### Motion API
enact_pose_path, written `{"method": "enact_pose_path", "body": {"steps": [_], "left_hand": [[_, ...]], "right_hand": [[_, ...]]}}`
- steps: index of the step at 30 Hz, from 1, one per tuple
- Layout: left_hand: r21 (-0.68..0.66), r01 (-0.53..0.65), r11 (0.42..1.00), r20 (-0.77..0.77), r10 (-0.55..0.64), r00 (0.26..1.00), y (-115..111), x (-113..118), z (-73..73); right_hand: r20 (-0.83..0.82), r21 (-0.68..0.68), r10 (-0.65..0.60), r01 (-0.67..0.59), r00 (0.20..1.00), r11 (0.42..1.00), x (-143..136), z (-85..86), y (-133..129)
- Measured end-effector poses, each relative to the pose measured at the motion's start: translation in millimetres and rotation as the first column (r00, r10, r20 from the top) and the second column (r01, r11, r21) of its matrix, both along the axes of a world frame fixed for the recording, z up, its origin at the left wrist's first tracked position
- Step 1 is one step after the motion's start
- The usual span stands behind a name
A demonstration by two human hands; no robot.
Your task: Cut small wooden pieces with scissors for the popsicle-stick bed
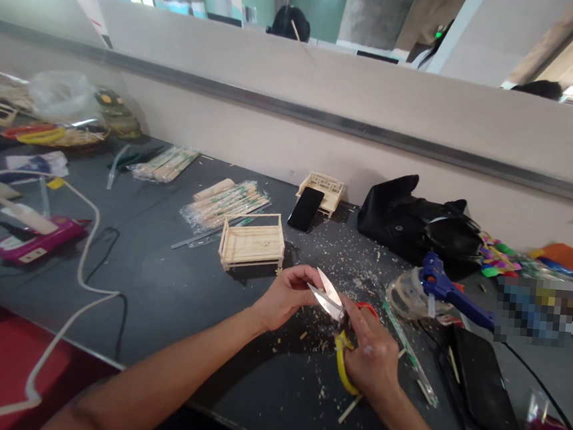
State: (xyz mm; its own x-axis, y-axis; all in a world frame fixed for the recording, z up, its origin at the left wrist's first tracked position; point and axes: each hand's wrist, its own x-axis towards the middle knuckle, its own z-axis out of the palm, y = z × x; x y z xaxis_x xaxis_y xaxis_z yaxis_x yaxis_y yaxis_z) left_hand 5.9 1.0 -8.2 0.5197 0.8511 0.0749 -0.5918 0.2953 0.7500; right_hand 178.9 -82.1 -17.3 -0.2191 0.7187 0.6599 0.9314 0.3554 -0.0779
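Observation:
My right hand (375,350) grips a pair of scissors (330,302) with red and yellow handles, the blades parted and pointing up and left. Close to the blades, my left hand (284,298) is closed, thumb and fingers pinched together; whatever it holds is too small or hidden to make out. Just beyond the left hand stands a small wooden stick model (252,242), like a miniature bench or bed. A phone (306,209) leans against a second small wooden model (333,191) near the wall.
Wood chips litter the grey table (166,325). Packs of wooden sticks (227,203) lie behind on the left. A black bag (416,220), a blue glue gun (452,296) and a dark phone-like slab (487,383) are on the right. A purple power strip (38,240) with cables sits left.

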Motion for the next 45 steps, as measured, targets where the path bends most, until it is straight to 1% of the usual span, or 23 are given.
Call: {"method": "enact_pose_path", "body": {"steps": [3, 7, 14, 22, 27, 34, 37, 40, 45], "left_hand": [[0.011, -0.012, 1.000, -0.017, 0.012, 1.000, 0.2, 0.0, 0.6], [-0.010, -0.030, 1.000, -0.038, 0.030, 0.999, -0.2, 0.3, 2.1], [-0.036, -0.011, 0.999, -0.018, 0.010, 1.000, -0.6, 1.0, 5.1], [-0.021, -0.016, 1.000, -0.027, 0.016, 1.000, 0.6, 0.1, 1.1], [-0.046, -0.016, 0.999, -0.032, 0.014, 0.999, 1.3, -0.4, -0.7], [-0.062, 0.047, 0.997, 0.043, -0.045, 0.998, 2.9, -0.9, 5.1], [-0.061, 0.054, 0.997, 0.046, -0.051, 0.998, 2.6, -1.4, 6.0], [-0.066, 0.045, 0.997, 0.045, -0.042, 0.998, 2.2, -1.6, 5.1], [-0.076, 0.059, 0.995, 0.022, -0.058, 0.998, 2.2, -1.0, 2.2]], "right_hand": [[-0.011, -0.008, 0.019, -0.019, 1.000, 1.000, 1.2, -1.3, -0.1], [-0.049, -0.029, 0.041, -0.043, 0.998, 0.999, 3.0, -5.4, -1.1], [-0.038, -0.004, 0.039, -0.039, 0.999, 0.999, 1.8, -7.0, -0.5], [-0.052, -0.017, 0.063, -0.064, 0.997, 0.998, 4.4, -6.1, 0.2], [-0.067, -0.026, 0.078, -0.080, 0.995, 0.996, 4.8, -9.2, 0.0], [-0.162, -0.004, -0.008, 0.008, 0.987, 1.000, 10.3, -8.0, 3.4], [-0.132, 0.018, -0.026, 0.028, 0.991, 0.999, 11.0, -7.3, 4.9], [-0.084, -0.005, -0.036, 0.036, 0.996, 0.999, 8.4, -8.2, 4.7], [-0.044, -0.018, -0.015, 0.014, 0.999, 1.000, 4.2, -6.5, 2.4]]}}
